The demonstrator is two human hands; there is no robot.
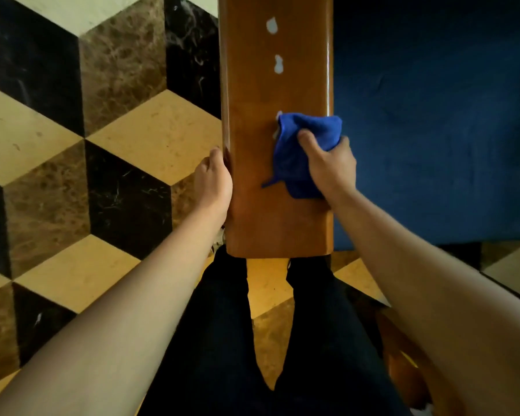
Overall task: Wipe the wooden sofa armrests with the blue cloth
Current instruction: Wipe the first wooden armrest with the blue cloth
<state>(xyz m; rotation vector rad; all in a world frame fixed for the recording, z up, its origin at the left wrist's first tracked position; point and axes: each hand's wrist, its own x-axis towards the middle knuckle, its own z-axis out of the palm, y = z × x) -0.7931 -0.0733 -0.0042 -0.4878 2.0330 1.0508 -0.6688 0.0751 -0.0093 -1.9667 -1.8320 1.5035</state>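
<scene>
Standing on the cube-pattern marble floor (72, 145), we're looking straight down the wooden armrest (267, 220), with the dark blue seat cushion (433, 130) running along its right side. Our left hand (213, 181) is curling round the armrest's left edge. Our right hand (330, 163) is gripping the bunched blue cloth (291, 157), pressing it onto the wood. Two whitish blotches (278, 64) are sitting further up.

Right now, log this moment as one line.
right hand: blue cloth pressed on wooden armrest | left hand: on armrest's left edge | two pale spots ahead, unwiped
</scene>
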